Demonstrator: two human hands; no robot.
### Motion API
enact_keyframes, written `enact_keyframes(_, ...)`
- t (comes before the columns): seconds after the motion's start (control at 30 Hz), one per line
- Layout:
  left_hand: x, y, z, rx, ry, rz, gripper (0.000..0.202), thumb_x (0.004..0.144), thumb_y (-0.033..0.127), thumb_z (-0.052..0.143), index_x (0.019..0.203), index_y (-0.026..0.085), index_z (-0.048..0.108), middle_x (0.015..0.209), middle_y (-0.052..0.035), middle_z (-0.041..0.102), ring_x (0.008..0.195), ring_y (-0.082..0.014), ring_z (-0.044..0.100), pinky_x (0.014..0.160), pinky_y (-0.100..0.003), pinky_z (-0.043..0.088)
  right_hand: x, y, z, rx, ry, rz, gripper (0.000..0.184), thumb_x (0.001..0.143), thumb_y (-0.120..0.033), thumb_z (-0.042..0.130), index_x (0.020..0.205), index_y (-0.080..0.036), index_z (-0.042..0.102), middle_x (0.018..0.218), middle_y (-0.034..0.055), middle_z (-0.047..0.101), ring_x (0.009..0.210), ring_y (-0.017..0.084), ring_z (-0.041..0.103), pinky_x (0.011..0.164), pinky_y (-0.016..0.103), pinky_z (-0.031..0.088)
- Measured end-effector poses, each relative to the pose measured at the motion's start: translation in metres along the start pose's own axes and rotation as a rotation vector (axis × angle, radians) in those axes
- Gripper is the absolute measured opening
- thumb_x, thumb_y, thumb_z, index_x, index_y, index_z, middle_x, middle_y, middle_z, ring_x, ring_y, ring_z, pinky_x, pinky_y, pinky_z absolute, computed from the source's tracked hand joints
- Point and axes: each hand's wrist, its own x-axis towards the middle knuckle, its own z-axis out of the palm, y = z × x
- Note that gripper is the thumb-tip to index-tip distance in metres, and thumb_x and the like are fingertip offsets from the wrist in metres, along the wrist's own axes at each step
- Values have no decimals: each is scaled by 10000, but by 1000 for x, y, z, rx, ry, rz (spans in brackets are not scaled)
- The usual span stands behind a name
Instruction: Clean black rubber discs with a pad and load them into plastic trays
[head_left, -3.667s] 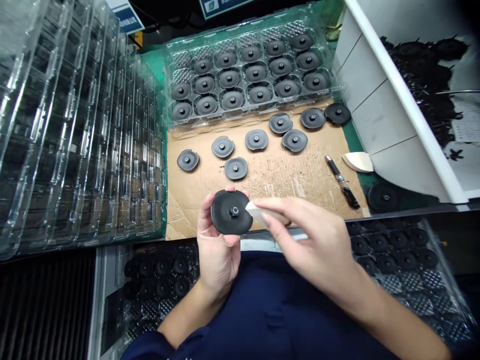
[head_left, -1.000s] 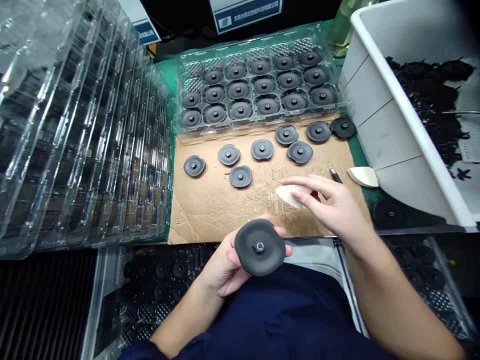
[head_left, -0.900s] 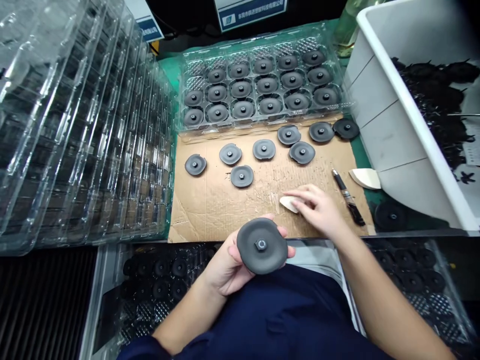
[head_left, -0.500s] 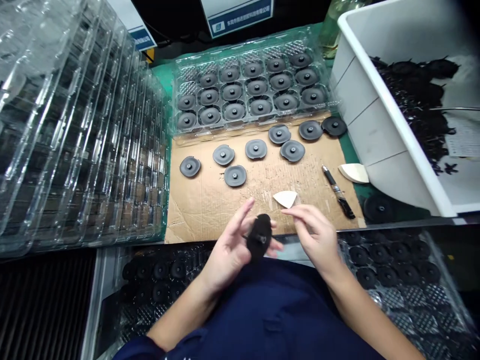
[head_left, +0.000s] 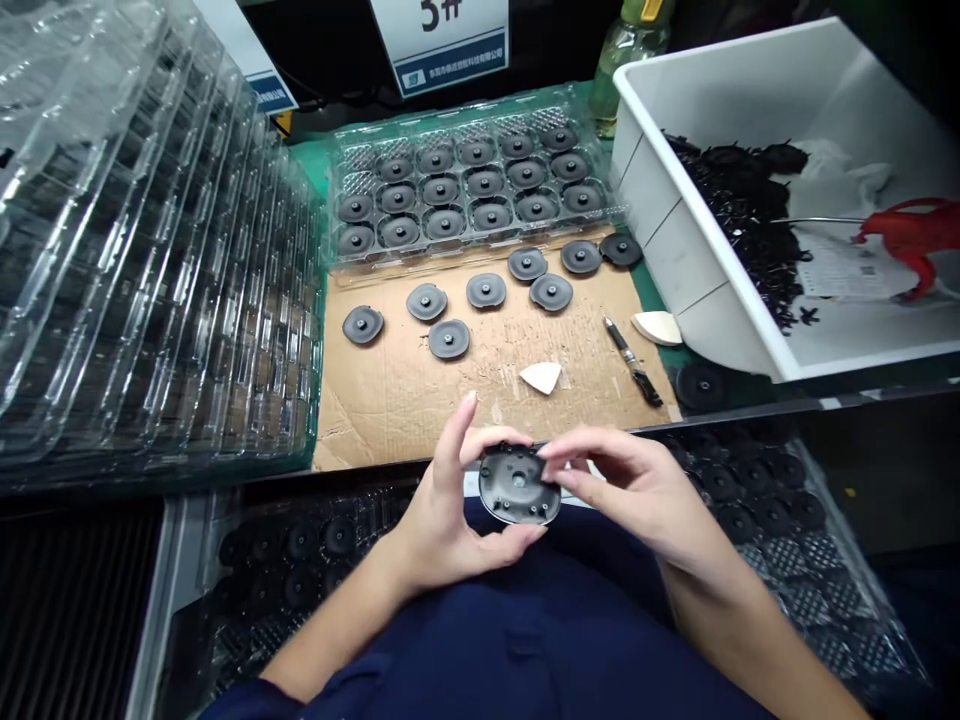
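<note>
Over my lap I hold a round black rubber disc between both hands, its ribbed underside facing up. My left hand grips its left and lower edge, forefinger raised. My right hand pinches its right upper edge with the fingertips. A white wedge-shaped scraper lies loose on the cardboard sheet just beyond my hands. Several more discs lie on the cardboard, and a clear blister tray behind them holds several discs in its pockets.
Stacked clear trays fill the left. A white bin with black scrap and a red tool stands at right. A small knife, a second white wedge and a bottle are nearby. Trays of discs sit low beside my lap.
My right hand has put the white scraper down on the cardboard and come back to the disc. The disc has been turned over, from its hub side to its ribbed side.
</note>
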Motion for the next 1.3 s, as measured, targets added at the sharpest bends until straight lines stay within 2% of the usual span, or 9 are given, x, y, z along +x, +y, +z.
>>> enact_keyframes(0.17,-11,13,-2,-229,-71,-256,955,789,300,681,1480,364,25,1146,-54,619,1067,-223,581,1001,-414,396,2,-17,1,109,-298,185,150,758,-274,752,892,-207,744,751,1,718,649,99,609,597,213,455)
enact_keyframes(0.33,-19,18,-6,-328,-145,-356,943,777,366,681,1477,313,52,1148,-80,612,1125,-254,561,1030,-426,343,1,-22,9,260,-377,238,145,732,-193,770,872,-226,751,770,-24,724,676,71,630,643,176,488)
enact_keyframes(0.57,-22,18,-10,-404,-266,-446,1119,680,449,747,1490,241,4,1080,-107,639,1063,-286,585,1021,-468,341,-2,-23,19,422,-479,257,153,720,-70,748,773,-213,737,764,-54,713,704,39,658,689,128,514)
enact_keyframes(0.87,-28,16,-7,-392,-123,-342,1053,670,297,796,1481,330,126,1155,-76,652,1127,-263,576,1062,-443,323,-14,-15,19,338,-305,269,138,695,-106,783,778,-207,738,738,-25,736,690,65,690,676,136,541)
enact_keyframes(1.03,-21,14,-7,-383,-60,-344,1000,661,293,805,1466,306,213,1184,-95,664,1148,-261,571,1069,-455,318,-11,-10,20,363,-252,277,122,678,-145,800,748,-222,737,714,-20,731,656,82,689,642,156,550)
enact_keyframes(1.1,-19,12,-8,-431,-69,-421,883,601,329,840,1371,265,411,1111,-91,693,1069,-259,610,1005,-422,391,-9,-4,21,368,-221,244,130,655,-219,825,744,-211,731,706,-2,724,642,111,687,629,196,561)
enact_keyframes(1.17,-20,15,-13,-523,-105,-581,586,551,450,842,1037,186,647,882,-70,721,839,-224,659,815,-349,494,-5,7,19,320,-162,200,176,675,-329,811,757,-200,725,615,-5,684,552,121,652,568,218,555)
enact_keyframes(1.23,-21,23,-24,-561,-96,-730,490,563,603,768,684,147,636,619,-28,646,567,-151,594,572,-270,482,3,26,17,161,-88,143,215,764,-407,724,804,-196,727,516,-18,617,450,113,587,487,214,523)
enact_keyframes(1.3,-20,38,-44,-511,-15,-795,538,581,661,720,600,137,599,523,4,566,447,-100,497,449,-223,411,22,50,15,-96,-37,23,205,831,-377,641,891,-205,734,601,14,656,502,138,615,488,222,527)
